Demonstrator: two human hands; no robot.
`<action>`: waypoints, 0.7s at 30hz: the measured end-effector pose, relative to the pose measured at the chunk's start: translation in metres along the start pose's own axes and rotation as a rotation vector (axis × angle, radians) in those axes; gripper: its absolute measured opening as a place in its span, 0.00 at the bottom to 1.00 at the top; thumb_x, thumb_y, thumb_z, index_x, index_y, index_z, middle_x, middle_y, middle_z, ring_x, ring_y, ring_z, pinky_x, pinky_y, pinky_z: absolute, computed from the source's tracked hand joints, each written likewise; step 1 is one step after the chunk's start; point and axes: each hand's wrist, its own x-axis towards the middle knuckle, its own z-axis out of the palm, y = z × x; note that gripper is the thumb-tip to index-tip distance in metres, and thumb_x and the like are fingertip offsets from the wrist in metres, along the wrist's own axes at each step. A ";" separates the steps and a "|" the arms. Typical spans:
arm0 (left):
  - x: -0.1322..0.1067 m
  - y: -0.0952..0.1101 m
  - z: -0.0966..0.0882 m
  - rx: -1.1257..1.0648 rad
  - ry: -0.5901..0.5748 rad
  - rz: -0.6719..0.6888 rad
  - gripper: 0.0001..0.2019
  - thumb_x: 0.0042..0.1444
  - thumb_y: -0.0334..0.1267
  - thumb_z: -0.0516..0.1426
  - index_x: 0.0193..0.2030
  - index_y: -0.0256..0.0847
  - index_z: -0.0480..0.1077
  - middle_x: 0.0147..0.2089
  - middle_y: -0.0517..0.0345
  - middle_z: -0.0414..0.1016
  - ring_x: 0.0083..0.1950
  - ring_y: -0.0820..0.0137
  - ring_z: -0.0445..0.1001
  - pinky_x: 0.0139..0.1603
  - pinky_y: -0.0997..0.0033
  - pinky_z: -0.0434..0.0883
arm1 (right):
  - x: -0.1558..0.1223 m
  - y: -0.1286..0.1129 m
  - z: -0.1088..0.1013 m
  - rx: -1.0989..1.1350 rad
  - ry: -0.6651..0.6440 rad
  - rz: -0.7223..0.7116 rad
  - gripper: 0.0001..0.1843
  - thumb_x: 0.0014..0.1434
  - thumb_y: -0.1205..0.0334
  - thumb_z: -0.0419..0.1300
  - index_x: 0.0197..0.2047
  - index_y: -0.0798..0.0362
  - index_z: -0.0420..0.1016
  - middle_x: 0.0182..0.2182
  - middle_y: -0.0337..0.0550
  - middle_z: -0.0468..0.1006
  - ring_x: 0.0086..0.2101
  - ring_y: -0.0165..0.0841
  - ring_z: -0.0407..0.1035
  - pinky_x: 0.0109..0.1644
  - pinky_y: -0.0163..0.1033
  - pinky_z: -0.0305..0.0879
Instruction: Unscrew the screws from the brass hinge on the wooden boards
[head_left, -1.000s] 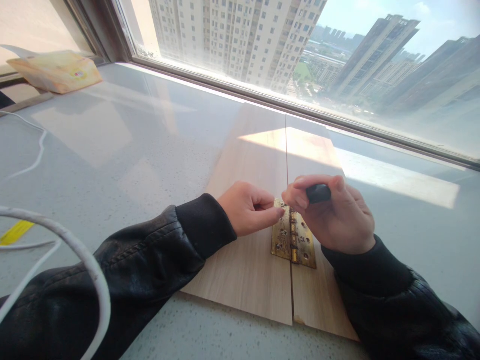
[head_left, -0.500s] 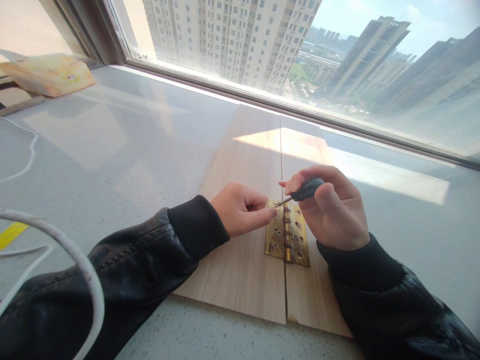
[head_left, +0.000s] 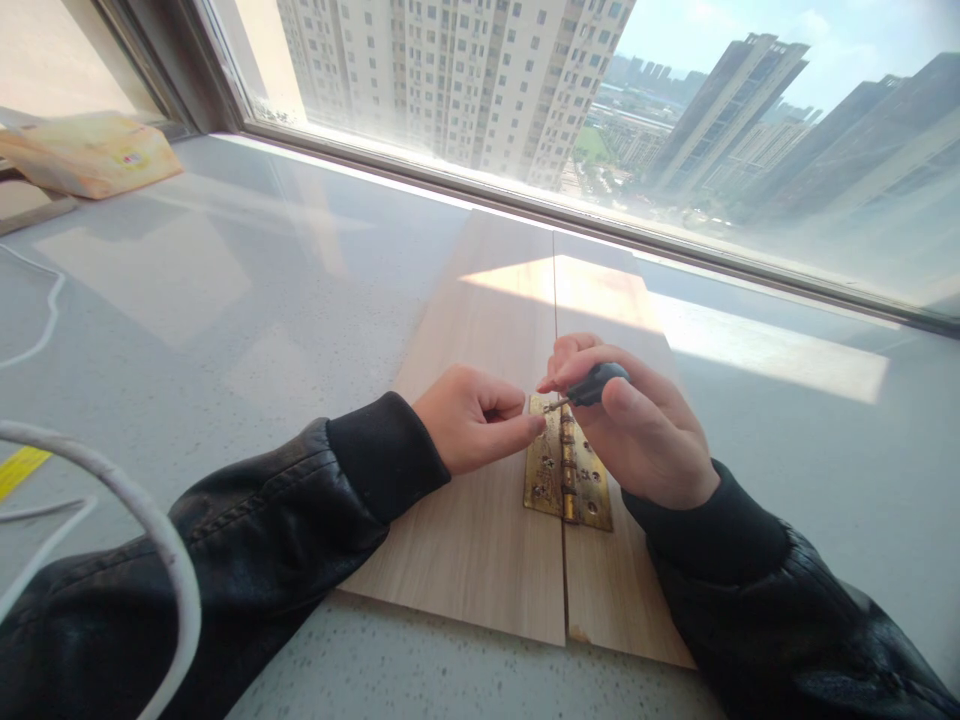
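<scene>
The hinge [head_left: 568, 472] is mottled gold; the boards [head_left: 480, 570], grained beige; the screwdriver handle [head_left: 595, 385], blackish.

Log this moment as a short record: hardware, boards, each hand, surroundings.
Hardware: worn brass-coloured metal hinge, opened flat across the seam
Boards: two pale wood-grain boards, side by side on a white speckled countertop
Right hand: bare right hand holds a black-handled screwdriver with a thin metal shaft, tip near the hinge's upper left
Left hand: bare left hand, fingertips beside that tip; whether they pinch anything is unclear
Surroundings: thick white cable, yellow-orange packet
</scene>
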 end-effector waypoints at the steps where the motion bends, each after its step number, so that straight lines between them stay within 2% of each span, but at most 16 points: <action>1: 0.000 0.000 0.000 0.002 0.001 0.003 0.22 0.54 0.37 0.55 0.16 0.38 0.47 0.18 0.70 0.41 0.21 0.81 0.44 0.23 0.74 0.44 | 0.000 0.001 -0.001 -0.027 0.017 -0.006 0.12 0.59 0.52 0.60 0.41 0.48 0.78 0.39 0.42 0.67 0.39 0.33 0.65 0.44 0.43 0.62; 4: 0.000 -0.001 0.000 0.004 -0.002 0.011 0.22 0.54 0.37 0.54 0.15 0.38 0.47 0.18 0.70 0.41 0.21 0.81 0.44 0.23 0.74 0.44 | 0.000 0.004 -0.003 -0.019 0.066 -0.012 0.15 0.55 0.53 0.64 0.46 0.45 0.76 0.36 0.40 0.72 0.37 0.32 0.67 0.43 0.43 0.65; 6: 0.000 -0.001 0.000 0.007 -0.001 0.013 0.22 0.54 0.37 0.54 0.16 0.38 0.47 0.18 0.69 0.41 0.21 0.81 0.44 0.23 0.74 0.44 | 0.001 0.005 -0.005 0.019 0.090 -0.042 0.13 0.53 0.55 0.66 0.42 0.45 0.75 0.32 0.37 0.74 0.35 0.32 0.69 0.43 0.43 0.67; 8: 0.000 0.000 0.000 0.014 0.001 0.011 0.22 0.54 0.37 0.54 0.16 0.38 0.47 0.18 0.69 0.41 0.21 0.81 0.44 0.23 0.74 0.44 | 0.002 0.006 -0.006 0.043 0.101 -0.074 0.09 0.53 0.56 0.66 0.38 0.47 0.75 0.31 0.37 0.77 0.34 0.32 0.71 0.43 0.44 0.68; 12: 0.000 0.002 -0.001 0.010 -0.005 -0.005 0.22 0.55 0.37 0.54 0.16 0.38 0.47 0.18 0.69 0.42 0.21 0.81 0.44 0.23 0.74 0.44 | 0.002 0.005 -0.002 0.071 -0.001 -0.013 0.13 0.61 0.51 0.57 0.40 0.49 0.77 0.29 0.39 0.76 0.31 0.32 0.71 0.38 0.43 0.67; 16: 0.000 0.002 -0.001 0.002 -0.025 -0.018 0.22 0.55 0.38 0.54 0.16 0.38 0.47 0.18 0.69 0.42 0.22 0.81 0.44 0.23 0.74 0.45 | 0.001 0.002 0.004 0.123 -0.050 0.033 0.22 0.66 0.47 0.47 0.37 0.50 0.78 0.23 0.38 0.68 0.28 0.31 0.63 0.36 0.42 0.61; 18: 0.000 0.002 -0.002 -0.001 -0.024 -0.018 0.22 0.55 0.38 0.54 0.16 0.38 0.47 0.18 0.69 0.42 0.22 0.81 0.44 0.23 0.74 0.44 | 0.000 0.001 0.003 0.122 -0.046 0.030 0.22 0.64 0.45 0.49 0.37 0.50 0.76 0.25 0.39 0.66 0.29 0.32 0.62 0.37 0.43 0.60; 21: 0.000 0.002 -0.001 0.001 -0.015 -0.016 0.22 0.55 0.38 0.54 0.16 0.38 0.47 0.18 0.70 0.42 0.21 0.81 0.44 0.23 0.74 0.45 | -0.001 0.001 0.001 0.010 -0.051 0.023 0.16 0.59 0.46 0.56 0.38 0.49 0.77 0.33 0.42 0.66 0.35 0.35 0.63 0.40 0.45 0.61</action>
